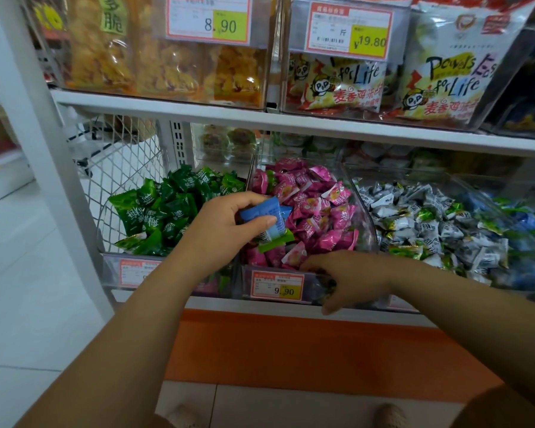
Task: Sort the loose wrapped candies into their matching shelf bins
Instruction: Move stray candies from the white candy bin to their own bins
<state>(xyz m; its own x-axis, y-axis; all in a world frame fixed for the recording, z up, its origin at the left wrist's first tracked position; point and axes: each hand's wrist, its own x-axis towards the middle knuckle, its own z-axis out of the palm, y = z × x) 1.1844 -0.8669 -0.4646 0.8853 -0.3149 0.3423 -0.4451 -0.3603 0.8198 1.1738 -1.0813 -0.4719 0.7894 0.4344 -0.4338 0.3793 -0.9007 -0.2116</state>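
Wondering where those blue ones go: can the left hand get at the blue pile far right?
Probably, with a stretch. The left hand, gripping blue candies over the pink bin, has open bins between it and the blue pile; only the right forearm, low at the front, lies crosswise.

I log yellow fried snacks [167, 66] at 11 o'clock, under an 8.90 price tag [209, 18] | snack bags [445, 78] printed "for Life" at 1 o'clock, beside a 19.80 price tag [349, 29] | white shelf board [260, 117] at 12 | white wire mesh [127, 159] at 9 | orange base panel [291, 350] at 6 | pale floor tiles [28, 288] at 8.
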